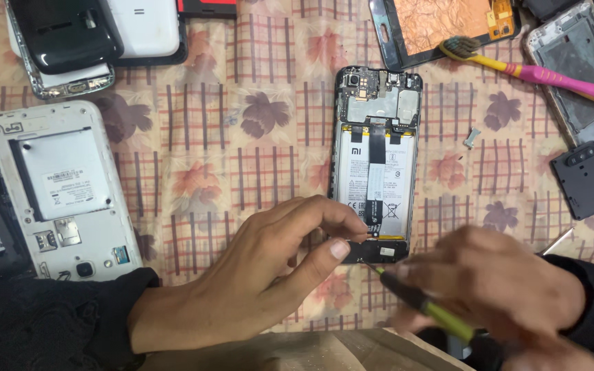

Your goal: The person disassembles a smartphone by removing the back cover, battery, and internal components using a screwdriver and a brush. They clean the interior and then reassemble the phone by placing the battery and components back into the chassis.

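Observation:
An opened phone [377, 161] with its back cover off lies in the middle of the patterned cloth, its battery and black flex cable showing. My left hand [262, 275] rests at the phone's lower end, its thumb and fingers pinching at the bottom board. My right hand [496, 292], blurred, holds a green-handled screwdriver [424, 306] whose tip points at the phone's bottom edge.
A white phone [63, 189] with no back lies at left, with more phone shells [91, 38] above it. A pink and yellow toothbrush [537, 72], a display panel [441, 24], a metal frame [579, 75] and a black cover piece [584, 180] lie at right. A small loose part [472, 137] sits nearby.

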